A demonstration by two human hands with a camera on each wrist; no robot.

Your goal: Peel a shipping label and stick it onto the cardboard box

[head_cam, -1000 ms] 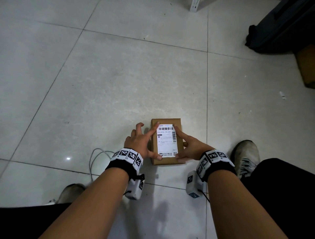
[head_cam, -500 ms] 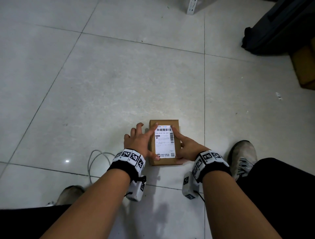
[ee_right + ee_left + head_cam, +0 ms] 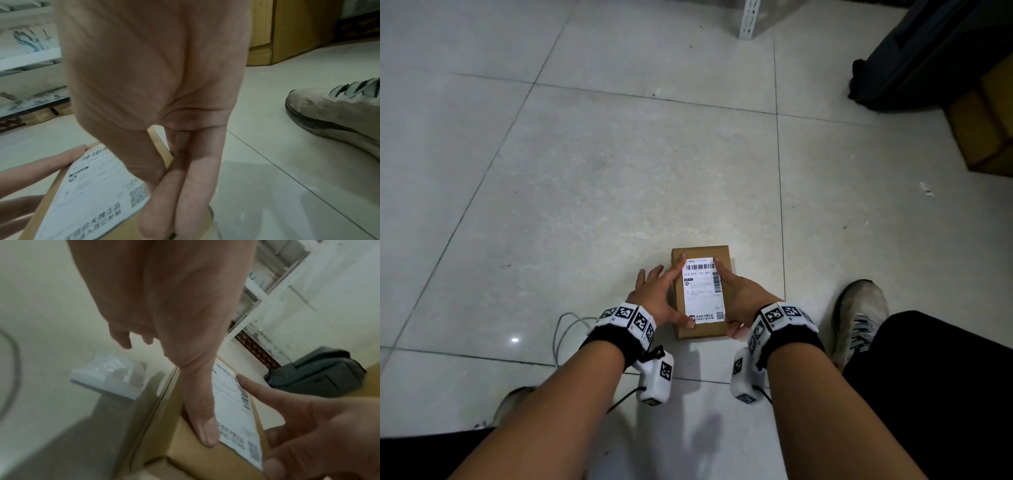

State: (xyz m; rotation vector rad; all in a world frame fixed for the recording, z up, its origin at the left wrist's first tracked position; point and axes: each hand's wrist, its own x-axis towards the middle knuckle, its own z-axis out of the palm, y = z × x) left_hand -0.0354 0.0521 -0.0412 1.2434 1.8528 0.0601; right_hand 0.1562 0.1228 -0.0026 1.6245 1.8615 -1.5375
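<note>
Both your left hand (image 3: 659, 296) and right hand (image 3: 743, 294) press flat, fingers straight, on the shipping label (image 3: 703, 291) atop the cardboard box (image 3: 702, 330), at 6 o'clock on the floor (image 3: 619, 171)

A storeroom or small packing area, by the look of it: the work is done on a bare floor of large pale tiles (image 3: 619, 171), not at any worktop. White slotted-metal shelving (image 3: 273, 293) stands along the wall, one upright's foot (image 3: 748, 20) reaching the floor in the head view. Brown cardboard cartons (image 3: 983, 130) sit at the right edge, next to a dark soft bag (image 3: 914, 58). A small cardboard box (image 3: 702, 329) with a printed shipping label (image 3: 703, 291) lies on the tiles, and a clear plastic packet (image 3: 111, 374) lies on the floor near it. A pale cable (image 3: 565, 329) loops across the floor.
</note>
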